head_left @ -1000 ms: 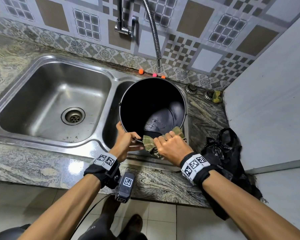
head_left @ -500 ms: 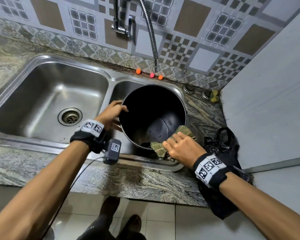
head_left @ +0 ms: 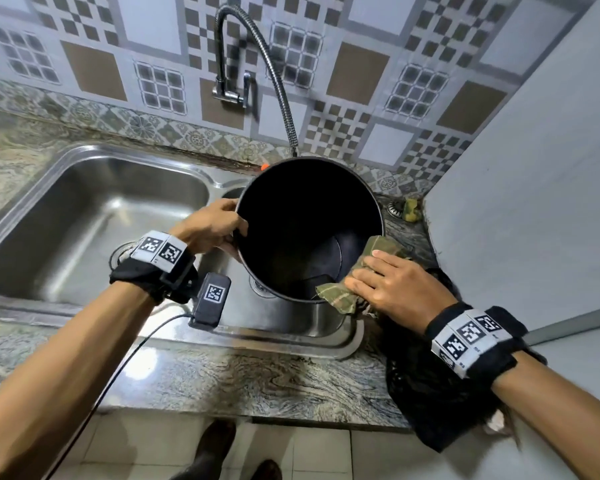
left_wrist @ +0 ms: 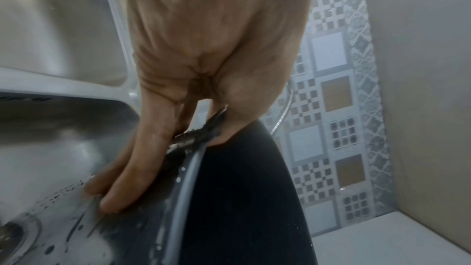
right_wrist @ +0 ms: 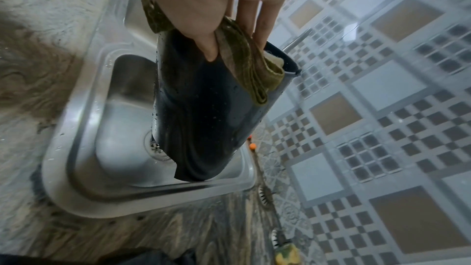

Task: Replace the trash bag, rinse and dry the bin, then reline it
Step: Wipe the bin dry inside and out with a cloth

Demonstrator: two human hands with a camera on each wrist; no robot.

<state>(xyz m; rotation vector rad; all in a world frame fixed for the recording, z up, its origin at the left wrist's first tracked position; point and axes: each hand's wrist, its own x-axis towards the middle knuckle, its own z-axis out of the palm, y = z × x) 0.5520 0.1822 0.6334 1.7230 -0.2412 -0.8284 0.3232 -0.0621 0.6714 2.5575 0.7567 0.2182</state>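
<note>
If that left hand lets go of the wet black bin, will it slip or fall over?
Probably it would tip. The black bin leans in the sink basin on its bottom edge, steadied by the left hand at its rim. Droplets on its smooth wall suggest it is slippery. The cloth under the right hand is likely floppy.

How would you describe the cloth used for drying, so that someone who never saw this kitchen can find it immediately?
Start at the double steel sink; a black bin stands tilted in its right basin. On the bin's near right rim, the right hand presses a folded cloth draped over the edge. It is olive-green and checked, the only fabric there, unlike the crumpled black bag beside it.
</note>
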